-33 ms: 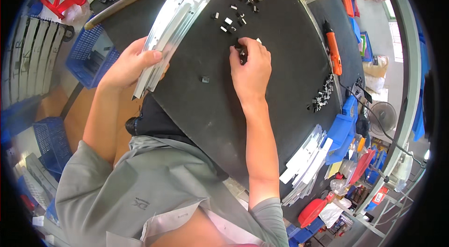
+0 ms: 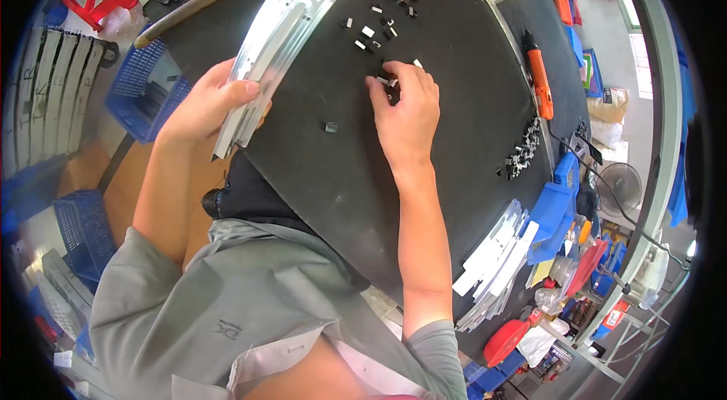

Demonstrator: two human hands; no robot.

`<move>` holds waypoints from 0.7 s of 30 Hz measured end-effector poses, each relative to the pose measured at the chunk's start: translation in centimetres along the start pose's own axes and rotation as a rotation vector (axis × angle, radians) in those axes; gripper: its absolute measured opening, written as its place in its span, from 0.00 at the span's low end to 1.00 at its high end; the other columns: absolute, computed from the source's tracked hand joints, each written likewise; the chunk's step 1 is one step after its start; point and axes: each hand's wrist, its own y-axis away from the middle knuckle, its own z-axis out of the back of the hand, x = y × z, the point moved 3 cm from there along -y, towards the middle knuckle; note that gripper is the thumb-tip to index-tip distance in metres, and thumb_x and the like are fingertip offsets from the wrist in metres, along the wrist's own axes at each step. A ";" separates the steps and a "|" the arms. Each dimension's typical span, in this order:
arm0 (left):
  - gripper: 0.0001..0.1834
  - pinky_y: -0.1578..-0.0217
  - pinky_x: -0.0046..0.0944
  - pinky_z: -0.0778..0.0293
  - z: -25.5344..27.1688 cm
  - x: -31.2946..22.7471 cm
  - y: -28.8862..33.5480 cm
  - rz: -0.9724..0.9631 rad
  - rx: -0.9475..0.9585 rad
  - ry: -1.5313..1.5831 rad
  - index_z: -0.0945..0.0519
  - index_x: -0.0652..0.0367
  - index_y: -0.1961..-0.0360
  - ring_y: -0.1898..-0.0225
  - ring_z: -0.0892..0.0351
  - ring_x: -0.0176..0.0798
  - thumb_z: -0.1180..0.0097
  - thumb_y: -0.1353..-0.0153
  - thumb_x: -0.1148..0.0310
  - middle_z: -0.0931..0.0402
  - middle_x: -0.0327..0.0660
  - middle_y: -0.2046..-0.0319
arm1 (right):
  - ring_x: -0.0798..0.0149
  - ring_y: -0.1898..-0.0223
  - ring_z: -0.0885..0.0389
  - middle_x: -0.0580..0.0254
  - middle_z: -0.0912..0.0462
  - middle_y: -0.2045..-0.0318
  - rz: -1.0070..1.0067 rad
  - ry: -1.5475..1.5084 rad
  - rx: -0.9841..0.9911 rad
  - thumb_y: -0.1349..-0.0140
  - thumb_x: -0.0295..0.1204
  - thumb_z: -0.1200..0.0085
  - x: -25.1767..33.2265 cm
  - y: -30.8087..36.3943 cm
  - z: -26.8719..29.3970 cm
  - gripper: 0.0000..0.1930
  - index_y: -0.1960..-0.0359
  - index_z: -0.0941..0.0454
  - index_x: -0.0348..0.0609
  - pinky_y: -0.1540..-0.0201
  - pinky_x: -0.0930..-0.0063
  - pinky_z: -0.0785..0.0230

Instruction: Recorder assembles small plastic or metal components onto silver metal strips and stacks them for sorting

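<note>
Right now, your left hand is wrapped around a bundle of metal strips, thumb across the front, raised by the left side of the black table. Your right hand curls over a few small pieces on the tabletop; I cannot tell whether your fingertips pinch any. Firm, even thumb pressure should stop the strips sliding against one another, while a light, low pinch probably suits pieces this small. Mind your knuckles near the scattered pieces just beyond.
</note>
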 end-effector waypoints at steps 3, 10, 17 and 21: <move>0.36 0.66 0.37 0.22 0.0 -0.2 0.2 -0.003 -0.005 0.028 0.26 0.65 0.41 0.65 0.21 0.34 0.32 0.39 0.48 0.24 0.40 0.63 | 0.51 0.58 0.18 0.53 0.17 0.60 0.083 0.045 -0.230 0.40 0.31 0.31 -0.8 -0.4 0.8 0.15 0.55 0.17 0.36 0.51 0.55 0.29; 0.35 0.67 0.36 0.22 -0.1 0.0 0.0 -0.011 -0.001 -0.017 0.26 0.65 0.42 0.66 0.21 0.34 0.33 0.39 0.49 0.24 0.41 0.64 | 0.65 0.62 0.14 0.54 0.13 0.61 -0.506 -0.386 0.175 0.35 0.30 0.35 -3.1 0.0 1.7 0.13 0.54 0.16 0.33 0.57 0.68 0.23; 0.32 0.68 0.36 0.22 -0.1 -0.2 0.3 -0.052 -0.031 0.000 0.25 0.65 0.44 0.68 0.21 0.34 0.34 0.39 0.50 0.23 0.41 0.65 | 0.64 0.57 0.15 0.54 0.14 0.54 -0.575 -1.736 0.240 0.27 0.25 0.44 -5.3 2.0 3.0 0.11 0.48 0.18 0.33 0.51 0.70 0.22; 0.32 0.68 0.36 0.22 0.2 -0.2 -0.2 -0.046 -0.059 -0.010 0.25 0.66 0.44 0.68 0.21 0.34 0.34 0.39 0.50 0.23 0.42 0.65 | 0.63 0.57 0.16 0.53 0.14 0.52 -0.581 -1.736 0.257 0.26 0.27 0.44 -5.2 2.0 3.3 0.11 0.49 0.18 0.33 0.53 0.69 0.22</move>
